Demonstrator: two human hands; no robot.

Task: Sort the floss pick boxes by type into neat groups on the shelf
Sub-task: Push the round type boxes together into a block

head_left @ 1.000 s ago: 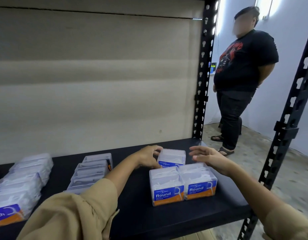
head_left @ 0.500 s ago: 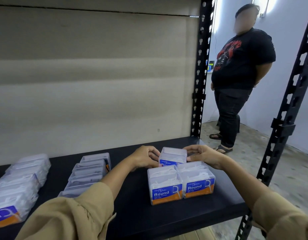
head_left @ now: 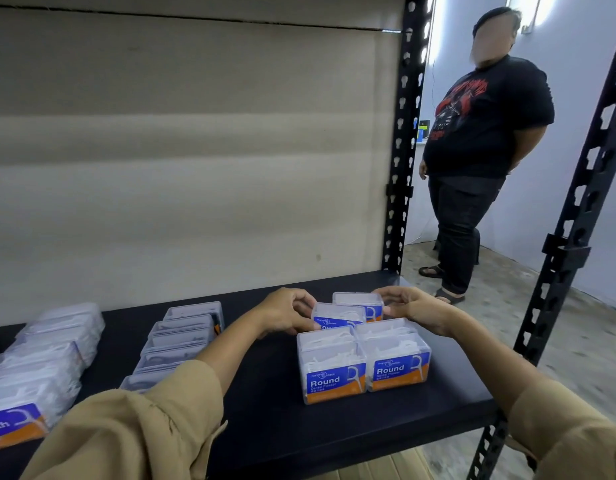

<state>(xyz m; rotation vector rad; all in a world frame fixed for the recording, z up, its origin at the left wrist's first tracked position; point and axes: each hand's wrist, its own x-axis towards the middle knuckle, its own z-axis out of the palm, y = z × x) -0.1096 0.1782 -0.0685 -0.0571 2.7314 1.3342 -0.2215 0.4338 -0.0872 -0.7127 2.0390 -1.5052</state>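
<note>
Two clear floss pick boxes labelled "Round" (head_left: 330,370) (head_left: 398,358) stand side by side near the front right of the black shelf (head_left: 265,431). Behind them are two more boxes. My left hand (head_left: 287,315) grips the nearer back box (head_left: 337,316) at its left end. My right hand (head_left: 415,308) pinches the farther back box (head_left: 358,301) at its right end. The two back boxes overlap in view, the farther one offset to the right.
A row of several clear boxes (head_left: 181,337) lies mid-shelf, and another row (head_left: 43,358) at the left. Black slotted posts (head_left: 401,133) (head_left: 576,220) frame the shelf's right end. A person (head_left: 483,133) stands on the floor beyond it.
My right hand came in from the right and took hold at the back boxes. Where one back box showed, two now show, offset from each other.
</note>
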